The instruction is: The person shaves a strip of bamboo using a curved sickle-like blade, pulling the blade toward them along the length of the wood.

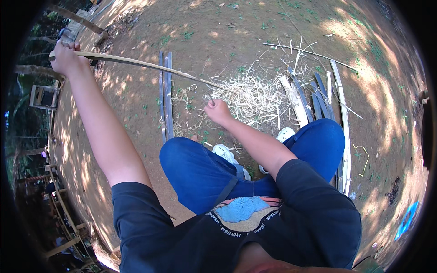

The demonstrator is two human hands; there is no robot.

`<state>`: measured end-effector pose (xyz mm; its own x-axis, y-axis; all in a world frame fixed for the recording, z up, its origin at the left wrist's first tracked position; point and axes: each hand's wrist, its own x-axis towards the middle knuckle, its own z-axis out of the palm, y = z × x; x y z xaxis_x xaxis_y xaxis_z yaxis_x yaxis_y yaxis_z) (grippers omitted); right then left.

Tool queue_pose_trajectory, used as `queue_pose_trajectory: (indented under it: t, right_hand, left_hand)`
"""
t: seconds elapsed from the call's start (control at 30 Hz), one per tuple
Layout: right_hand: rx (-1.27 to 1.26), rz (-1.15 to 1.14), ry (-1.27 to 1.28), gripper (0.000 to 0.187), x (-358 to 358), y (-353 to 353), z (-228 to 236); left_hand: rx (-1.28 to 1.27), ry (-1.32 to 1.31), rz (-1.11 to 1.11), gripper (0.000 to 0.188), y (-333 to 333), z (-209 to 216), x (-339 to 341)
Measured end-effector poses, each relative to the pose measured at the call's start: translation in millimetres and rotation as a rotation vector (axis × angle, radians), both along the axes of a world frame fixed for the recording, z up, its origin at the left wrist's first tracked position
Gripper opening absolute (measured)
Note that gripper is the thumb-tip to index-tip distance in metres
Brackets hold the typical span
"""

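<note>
My left hand (68,58), stretched out to the far left, is closed round one end of a long bamboo strip (145,64). The strip bows gently across in front of me, and its thin other end lies over a pile of pale curly shavings (255,98). Below the strip, near the shavings' left edge, my right hand (217,111) is closed in a fist. A small thin dark piece sticks up from that fist toward the strip; its kind is too small to tell.
Two dark slats (165,95) lie on the ground left of the shavings. Several split bamboo pieces (322,95) lie to the right, with a long pale one (342,123) beside my right knee. A thin stick (314,55) lies beyond. My white shoes (225,153) are close below the shavings.
</note>
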<state>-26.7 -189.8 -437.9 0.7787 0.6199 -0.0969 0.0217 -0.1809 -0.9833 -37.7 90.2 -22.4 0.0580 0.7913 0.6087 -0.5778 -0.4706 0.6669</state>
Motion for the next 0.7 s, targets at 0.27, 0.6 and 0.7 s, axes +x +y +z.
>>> queue_pose_trajectory:
  t: [0.27,0.6,0.7]
  right_hand:
    - [-0.688,-0.074,0.151,0.035,37,-69,-109]
    - [-0.105,-0.125,0.003,0.025,15,-11,-25]
    - [-0.139,-0.130,0.099,0.019,29,-28,-67]
  left_hand:
    - [-0.060,0.048,0.417,0.014,8,0,25]
    - [0.024,0.503,0.656,0.066,16,0,52]
    - [0.096,0.555,0.684,0.064,21,3,66]
